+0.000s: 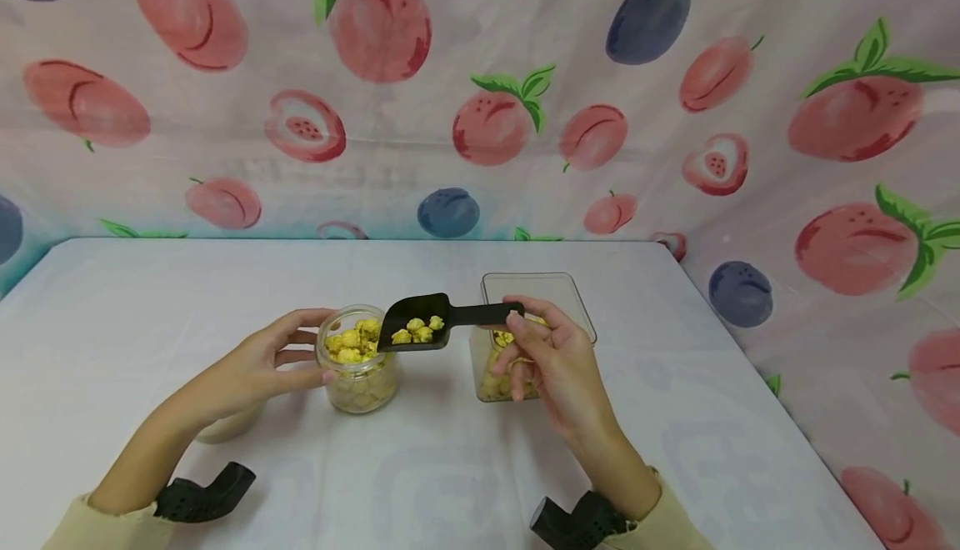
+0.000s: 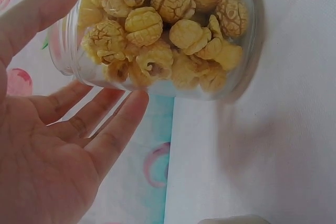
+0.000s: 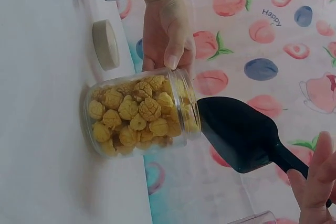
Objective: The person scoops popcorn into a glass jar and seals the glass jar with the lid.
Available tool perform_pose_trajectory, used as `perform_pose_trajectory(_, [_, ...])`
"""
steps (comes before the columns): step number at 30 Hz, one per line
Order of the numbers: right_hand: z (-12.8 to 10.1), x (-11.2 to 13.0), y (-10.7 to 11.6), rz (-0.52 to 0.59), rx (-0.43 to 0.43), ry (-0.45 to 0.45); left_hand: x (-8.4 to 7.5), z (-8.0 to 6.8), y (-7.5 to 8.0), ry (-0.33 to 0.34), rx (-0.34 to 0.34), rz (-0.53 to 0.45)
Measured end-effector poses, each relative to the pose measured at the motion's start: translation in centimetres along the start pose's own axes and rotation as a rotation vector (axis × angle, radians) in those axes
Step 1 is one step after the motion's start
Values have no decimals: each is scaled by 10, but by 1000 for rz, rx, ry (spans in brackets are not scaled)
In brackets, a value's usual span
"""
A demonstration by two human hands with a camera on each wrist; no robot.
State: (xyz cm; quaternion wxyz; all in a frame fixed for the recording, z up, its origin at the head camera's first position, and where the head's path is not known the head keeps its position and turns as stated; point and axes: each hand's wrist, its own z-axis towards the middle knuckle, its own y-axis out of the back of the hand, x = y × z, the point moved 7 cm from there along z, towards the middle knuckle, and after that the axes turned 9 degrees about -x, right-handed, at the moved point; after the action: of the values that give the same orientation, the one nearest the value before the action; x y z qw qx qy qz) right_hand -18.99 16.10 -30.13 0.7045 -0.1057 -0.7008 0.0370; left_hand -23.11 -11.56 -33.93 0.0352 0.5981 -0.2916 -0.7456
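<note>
My left hand (image 1: pixel 281 358) holds a clear glass jar (image 1: pixel 363 390) from its left side, thumb on the near side and fingers on the far side near the rim. Yellow popcorn (image 2: pixel 144 27) fills the jar close to its mouth. In my right hand (image 1: pixel 558 362), thumb and fingers pinch the handle of a black scoop (image 1: pixel 480 314). The scoop's front edge lies right at the jar's rim. Several popcorn pieces (image 1: pixel 423 334) sit in the scoop. Under the right hand stands a clear square container (image 1: pixel 483 383) with popcorn inside, partly hidden by that hand.
A round off-white lid (image 3: pixel 106 44) lies on the table left of the jar, mostly hidden behind my left wrist in the head view. Behind the container is a clear rounded-corner panel (image 1: pixel 536 287). White cloth covers the table (image 1: pixel 420 483); a fruit-print curtain (image 1: pixel 405 133) hangs behind.
</note>
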Motion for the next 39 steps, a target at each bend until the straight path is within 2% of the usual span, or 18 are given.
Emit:
perform_pose_trajectory(8, [-1,7,-6,-120,-6,87,0,-1,1,6,0,-2])
perform_pose_trajectory(17, [2,25,-24,-288,26,266,0,-4,2,12,6,-16])
perform_pose_trajectory(26, [1,22,-44,-421,38,338,0,-3,2,5,1,-3])
perform_pose_trajectory(30, [-1,29,-41,-421,17,388,-1,-2,1,3,0,-12])
perform_pose_trajectory(35, [-6,41,-36,-354,14,484,-1,-1,0,1,-1,-11])
perform_pose_trajectory(39, [-14,42,-44,-300,39,561,-1,0,-1,-10,0,-17])
